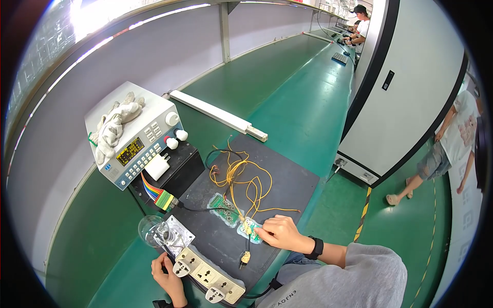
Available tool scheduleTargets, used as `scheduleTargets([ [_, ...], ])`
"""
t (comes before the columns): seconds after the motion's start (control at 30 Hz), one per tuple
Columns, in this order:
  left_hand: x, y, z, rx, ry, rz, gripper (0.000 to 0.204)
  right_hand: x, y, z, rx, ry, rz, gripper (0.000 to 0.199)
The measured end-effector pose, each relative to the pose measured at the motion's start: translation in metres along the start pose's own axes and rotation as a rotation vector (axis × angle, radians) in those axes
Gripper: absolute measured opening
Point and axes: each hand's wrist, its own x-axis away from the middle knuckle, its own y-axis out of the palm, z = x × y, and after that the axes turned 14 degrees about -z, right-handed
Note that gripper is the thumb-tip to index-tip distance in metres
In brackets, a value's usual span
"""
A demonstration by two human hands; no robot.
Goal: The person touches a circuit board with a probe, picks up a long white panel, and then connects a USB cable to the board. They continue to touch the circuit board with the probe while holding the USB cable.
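My right hand is closed, thumb and fingertips pinching the right edge of a small green circuit board with yellowish blobs on it. Beside that board lies a larger green circuit board. A tangle of yellow wires runs from the boards across the black mat. My left hand is curled next to the white power strip; what its fingertips hold, if anything, cannot be made out. A clear light bulb on a metal plate sits just beyond it.
A bench power supply with white gloves on top stands at the left. A black two-pin plug lies near the power strip. A white bar crosses the green bench. A tall cabinet and a walking person are at the right.
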Motion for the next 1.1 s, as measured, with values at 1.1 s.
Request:
scheduleTargets([
  [1.1,0.0,-0.0005,-0.0001,0.006,0.01,-0.004,0.012,-0.0007,-0.0006,-0.0002,-0.001,-0.004,-0.008,0.037],
])
